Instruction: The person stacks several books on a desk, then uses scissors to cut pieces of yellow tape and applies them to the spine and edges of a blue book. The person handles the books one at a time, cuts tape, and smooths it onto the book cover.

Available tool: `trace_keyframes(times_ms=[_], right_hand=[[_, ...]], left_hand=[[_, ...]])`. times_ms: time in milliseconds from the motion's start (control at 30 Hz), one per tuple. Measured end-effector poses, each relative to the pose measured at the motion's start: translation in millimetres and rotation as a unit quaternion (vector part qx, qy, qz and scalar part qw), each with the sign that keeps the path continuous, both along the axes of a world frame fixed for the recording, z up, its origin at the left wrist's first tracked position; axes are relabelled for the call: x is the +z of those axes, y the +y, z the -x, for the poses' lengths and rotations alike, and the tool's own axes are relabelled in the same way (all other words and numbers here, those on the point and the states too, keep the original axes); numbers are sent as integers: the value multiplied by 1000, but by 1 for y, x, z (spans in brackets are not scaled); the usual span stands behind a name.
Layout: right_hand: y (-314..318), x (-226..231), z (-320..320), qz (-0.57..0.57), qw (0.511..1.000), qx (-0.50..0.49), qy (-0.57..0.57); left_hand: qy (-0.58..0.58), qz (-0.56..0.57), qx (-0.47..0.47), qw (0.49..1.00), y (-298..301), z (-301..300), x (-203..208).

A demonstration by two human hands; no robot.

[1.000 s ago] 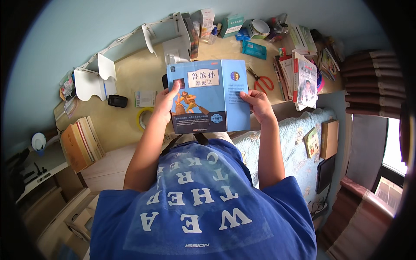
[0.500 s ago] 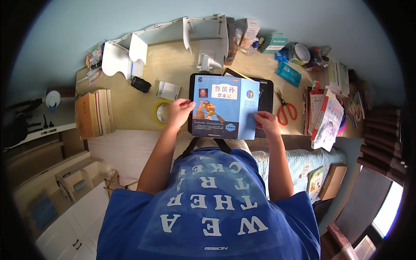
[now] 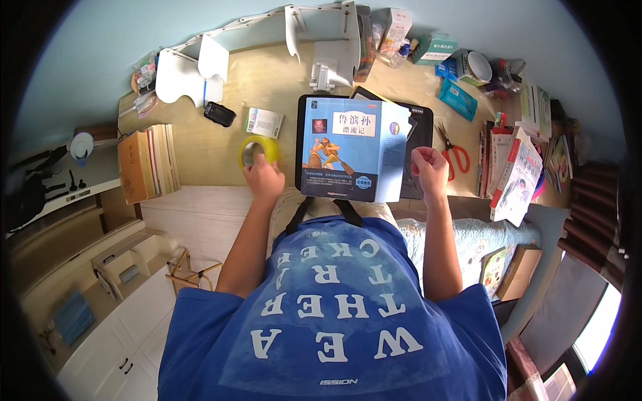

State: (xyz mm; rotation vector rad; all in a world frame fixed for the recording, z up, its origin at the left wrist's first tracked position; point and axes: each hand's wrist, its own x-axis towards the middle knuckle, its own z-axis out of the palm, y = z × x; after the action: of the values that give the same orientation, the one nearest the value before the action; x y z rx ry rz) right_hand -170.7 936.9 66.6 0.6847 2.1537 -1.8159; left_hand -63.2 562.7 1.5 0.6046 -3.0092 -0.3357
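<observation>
I see the window (image 3: 600, 329) blown out at right, glare along the blue book (image 3: 338, 152), the worktop (image 3: 261, 75) softly lit, and lines bowing toward blackened edges.

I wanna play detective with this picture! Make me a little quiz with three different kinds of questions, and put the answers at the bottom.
1. True or false: the scissors lie to the right of the blue book.

2. Pick one. The left hand has its fingers on:
A) the scissors
B) the blue book
C) the yellow tape

3. Fill in the colour: the blue book lies over a flat thing that is ____.

Key:
1. True
2. C
3. black
</observation>
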Motion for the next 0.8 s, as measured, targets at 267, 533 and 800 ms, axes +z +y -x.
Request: trace_keyframes(times_ms=[267,533,800], right_hand=[[-8,22,-24,16,999,-30,40],[-74,75,-42,274,956,102,-35],[-82,74,-48,616,778,127,-8]], left_hand=[[130,-559,17,819,10,-14,130],[66,-626,-156,761,89,-4,182],[18,-611,-343,713,111,12,198]])
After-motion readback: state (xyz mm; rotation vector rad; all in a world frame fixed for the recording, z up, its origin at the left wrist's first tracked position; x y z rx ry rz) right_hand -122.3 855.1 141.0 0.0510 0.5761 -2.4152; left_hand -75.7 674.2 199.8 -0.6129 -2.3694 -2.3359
